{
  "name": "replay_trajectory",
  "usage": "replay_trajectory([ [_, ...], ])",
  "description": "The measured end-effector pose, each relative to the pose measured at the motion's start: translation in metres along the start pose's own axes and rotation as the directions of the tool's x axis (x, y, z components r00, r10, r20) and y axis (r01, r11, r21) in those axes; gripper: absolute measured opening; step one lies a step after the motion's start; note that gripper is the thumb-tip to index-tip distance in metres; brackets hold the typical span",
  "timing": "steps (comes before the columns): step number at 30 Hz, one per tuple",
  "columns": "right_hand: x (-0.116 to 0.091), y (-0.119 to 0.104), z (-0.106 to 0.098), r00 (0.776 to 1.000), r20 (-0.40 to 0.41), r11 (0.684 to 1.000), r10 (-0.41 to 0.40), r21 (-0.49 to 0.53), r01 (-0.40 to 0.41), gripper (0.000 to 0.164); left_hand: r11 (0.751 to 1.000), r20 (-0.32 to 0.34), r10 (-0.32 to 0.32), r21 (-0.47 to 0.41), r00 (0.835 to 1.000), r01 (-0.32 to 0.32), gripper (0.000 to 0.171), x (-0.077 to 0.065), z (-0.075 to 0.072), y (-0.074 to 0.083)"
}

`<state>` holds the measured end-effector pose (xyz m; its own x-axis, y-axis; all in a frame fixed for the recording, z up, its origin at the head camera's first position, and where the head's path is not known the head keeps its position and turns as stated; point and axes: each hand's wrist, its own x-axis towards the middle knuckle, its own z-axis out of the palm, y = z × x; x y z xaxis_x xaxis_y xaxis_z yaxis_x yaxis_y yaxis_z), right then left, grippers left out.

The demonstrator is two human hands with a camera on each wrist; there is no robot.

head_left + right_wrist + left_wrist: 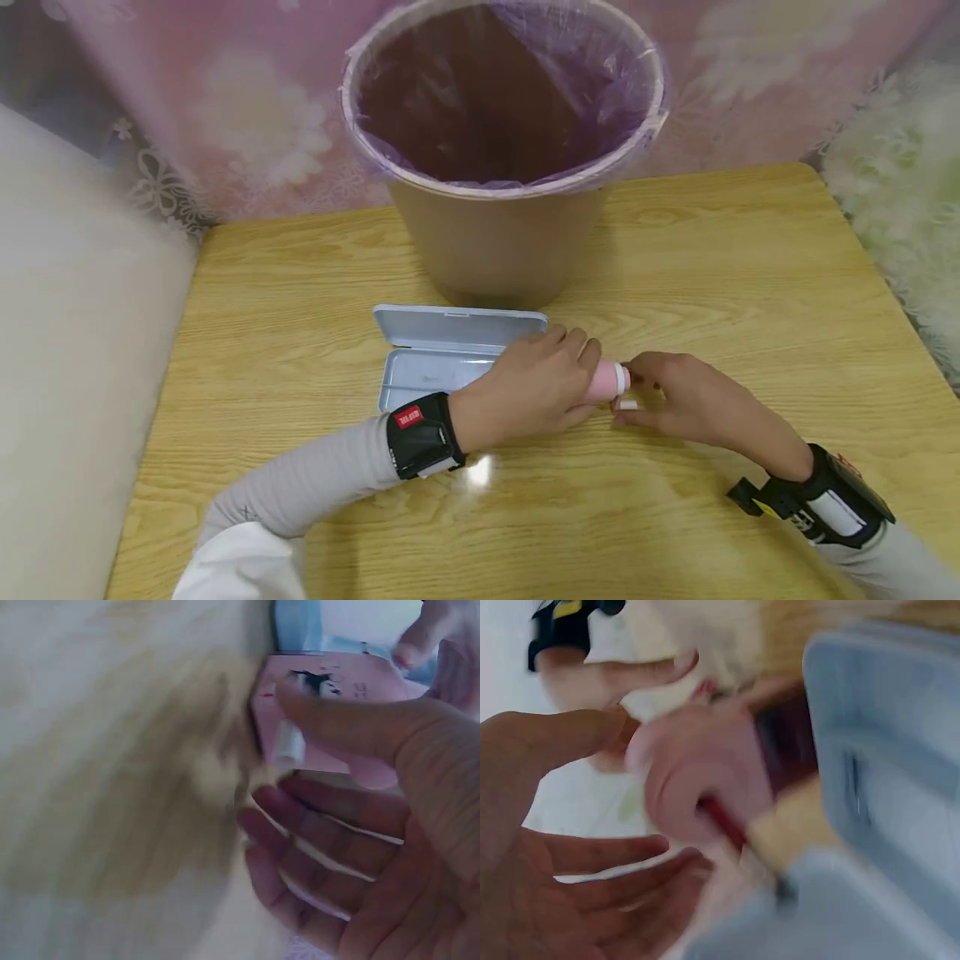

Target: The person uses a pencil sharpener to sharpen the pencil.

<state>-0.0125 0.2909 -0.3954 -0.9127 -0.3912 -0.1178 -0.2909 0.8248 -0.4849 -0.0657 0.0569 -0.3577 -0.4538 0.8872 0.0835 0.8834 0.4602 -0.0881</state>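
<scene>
My left hand (536,379) grips a pink crank pencil sharpener (603,382), lying over it from the left. In the left wrist view a red pencil (726,823) sticks out of the sharpener's round hole. At the sharpener's other end is my right hand (690,396), its thumb and fingers curled about the small white crank handle (289,748). A dark print marks the pink side in the right wrist view. Beside the left hand lies a light blue pencil case (457,329) with its lid up; the hand and forearm hide part of it.
Behind the pencil case a tall bin (498,242) lined with a purple bag stands on the wooden table (300,308). Flowered pink cloth (270,108) hangs along the back. A white surface (67,350) borders the table at the left.
</scene>
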Motion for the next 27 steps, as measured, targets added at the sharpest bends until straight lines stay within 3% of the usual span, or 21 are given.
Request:
replay_trajectory([
  [2,-0.003,0.004,0.003,0.999,0.012,0.999,-0.036,0.013,0.036,0.019,1.0,0.054,-0.003,-0.008,0.999,0.004,0.054,0.008,0.01,0.007],
  [4,-0.006,0.007,0.008,0.998,0.016,0.997,-0.063,0.038,0.062,0.011,0.999,0.097,-0.024,-0.031,0.995,0.027,0.048,0.015,0.02,0.013],
  [10,-0.013,0.007,0.02,0.99,-0.04,0.99,-0.137,0.015,0.138,0.013,0.977,0.154,-0.102,-0.169,0.983,0.127,0.027,0.026,0.037,0.021],
  [14,-0.021,0.006,0.014,0.969,-0.074,0.972,-0.236,-0.004,0.237,0.014,0.966,0.154,-0.121,-0.208,0.981,0.152,0.023,0.027,0.037,0.025],
  [19,-0.032,0.001,-0.012,0.934,-0.148,0.945,-0.325,-0.008,0.327,0.022,0.975,0.138,-0.118,-0.17,0.983,0.141,0.028,0.029,0.035,0.025],
  [27,-0.027,-0.007,-0.034,0.962,-0.008,0.962,-0.271,-0.008,0.271,0.023,0.979,0.089,-0.08,-0.183,0.993,0.095,0.028,0.026,0.036,0.023],
])
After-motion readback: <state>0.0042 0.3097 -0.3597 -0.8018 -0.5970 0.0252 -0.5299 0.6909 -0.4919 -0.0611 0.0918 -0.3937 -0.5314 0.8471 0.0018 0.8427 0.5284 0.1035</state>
